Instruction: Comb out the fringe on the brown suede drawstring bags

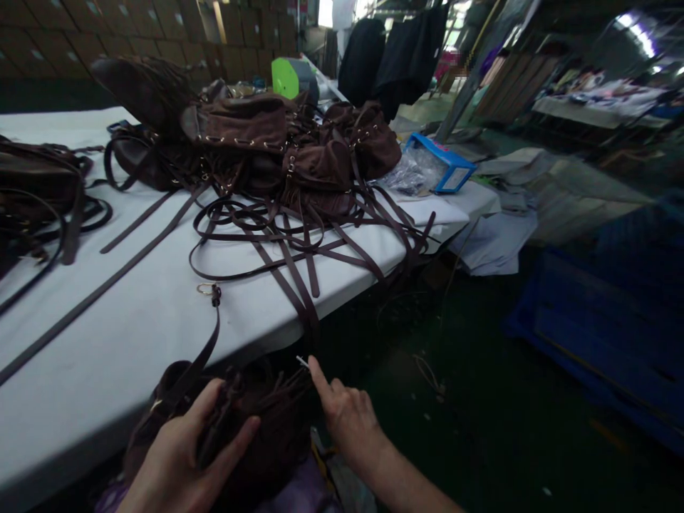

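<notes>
My left hand point(187, 445) is closed around the edge of a dark brown fringed bag point(267, 427), its thumb and fingers pressing into the leather. The bag is near my lap at the table's front edge, and one of its straps, with a gold-coloured clip point(207, 291), runs up onto the tabletop. Just right of the fringe, my right hand point(347, 413) has its fingers curled in and its index finger stretched forward. A thin pale tool tip point(302, 362) pokes out beside that fingertip; the rest is hidden in the hand, so its exact kind cannot be told.
Several brown fringed bags point(240, 128) lie heaped on the white table point(133, 306), their long straps hanging over its edge. More bags point(37, 192) lie at the left. A blue frame point(454, 171) and clear plastic point(411, 171) rest at the far corner. Blue pallets point(598, 335) stand right.
</notes>
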Motion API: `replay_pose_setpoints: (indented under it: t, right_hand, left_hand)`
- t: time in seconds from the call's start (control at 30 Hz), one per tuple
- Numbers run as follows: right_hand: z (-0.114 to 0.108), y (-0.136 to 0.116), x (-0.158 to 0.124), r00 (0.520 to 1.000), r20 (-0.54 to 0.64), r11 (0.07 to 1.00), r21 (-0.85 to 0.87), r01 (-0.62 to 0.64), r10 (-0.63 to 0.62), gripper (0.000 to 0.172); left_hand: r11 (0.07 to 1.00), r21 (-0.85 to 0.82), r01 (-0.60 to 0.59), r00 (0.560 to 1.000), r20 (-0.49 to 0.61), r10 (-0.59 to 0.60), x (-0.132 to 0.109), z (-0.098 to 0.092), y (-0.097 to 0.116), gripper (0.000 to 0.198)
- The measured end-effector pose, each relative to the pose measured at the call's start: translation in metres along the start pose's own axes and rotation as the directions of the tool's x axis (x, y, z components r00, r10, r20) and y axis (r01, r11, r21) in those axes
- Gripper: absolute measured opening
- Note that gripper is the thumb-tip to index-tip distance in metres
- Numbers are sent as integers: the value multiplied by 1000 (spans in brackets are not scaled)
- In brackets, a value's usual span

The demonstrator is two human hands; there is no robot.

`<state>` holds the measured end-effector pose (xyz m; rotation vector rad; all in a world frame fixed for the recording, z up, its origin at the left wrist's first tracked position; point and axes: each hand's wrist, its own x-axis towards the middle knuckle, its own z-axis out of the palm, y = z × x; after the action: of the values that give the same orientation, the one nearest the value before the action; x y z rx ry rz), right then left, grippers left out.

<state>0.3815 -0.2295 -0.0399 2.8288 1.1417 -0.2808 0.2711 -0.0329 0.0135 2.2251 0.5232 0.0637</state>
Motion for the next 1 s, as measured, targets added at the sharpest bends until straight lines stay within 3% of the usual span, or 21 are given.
replay_pose_setpoints:
  t: [0.07, 0.1, 0.2, 0.27, 0.33, 0.4, 0.43, 0.47, 0.53, 0.6, 0.67, 0.77, 0.87, 0.93, 1.0]
  right_hand:
    - [5, 16, 5, 999, 23, 999, 14, -40, 39, 85]
    - [9, 28, 6, 992, 59, 993, 28, -117, 115, 81]
    - [18, 69, 2, 896, 199, 911, 36, -411, 396, 62]
    - [14, 86, -4, 861, 235, 855, 160, -493, 452, 55]
    - [0, 82, -10, 864, 326, 650, 570, -503, 383, 52]
    - [-24, 60, -13, 904, 376, 253, 872, -420, 205, 55]
    - [-36, 46, -14, 925, 357, 113, 922, -371, 128, 57]
    - [-49, 32, -15, 942, 316, 36, 946, -321, 110, 60]
    - [-68, 8, -15, 963, 241, 2, 970, -243, 117, 62]
    - [-76, -8, -16, 976, 203, 39, 978, -206, 80, 58]
    - [-73, -18, -18, 983, 181, 138, 975, -174, -42, 53]
    - [-55, -30, -21, 980, 110, 456, 890, -23, -165, 57]
    - [-28, -39, -22, 961, 147, 793, 601, 101, -234, 81]
    - [-12, -39, -20, 962, 192, 920, 374, 112, -195, 89]
    - [3, -34, -14, 978, 201, 981, 194, 13, -52, 85]
  left_hand:
    - [999, 48, 7, 1000, -8, -7, -5, 4, -8, 37]
    - [998, 66, 13, 999, -34, -10, -8, 3, -13, 40]
    - [997, 57, 58, 991, -127, -50, -9, -9, -23, 52]
    - [993, 65, 96, 988, -128, -87, -2, -19, -22, 55]
    - [985, 134, 111, 994, -34, -108, 10, -23, -16, 58]
    - [972, 207, 110, 987, 89, -131, 22, -20, -9, 62]
    - [967, 232, 107, 981, 135, -141, 25, -17, -6, 64]
    - [963, 251, 100, 976, 163, -143, 27, -14, -4, 65]
    - [965, 259, 34, 973, 213, -91, 26, -9, -1, 65]
    - [971, 228, -75, 963, 270, 11, 23, -7, 2, 53]
    - [970, 172, -170, 942, 316, 109, 20, -7, 5, 32]
    - [950, 130, -283, 938, 245, 246, 19, -8, 7, 15]
    - [916, 144, -376, 924, 133, 358, 18, -7, 5, 11]
    - [906, 137, -400, 916, 98, 390, 16, -6, 4, 10]
    - [912, 123, -391, 920, 43, 389, 13, -5, 4, 11]
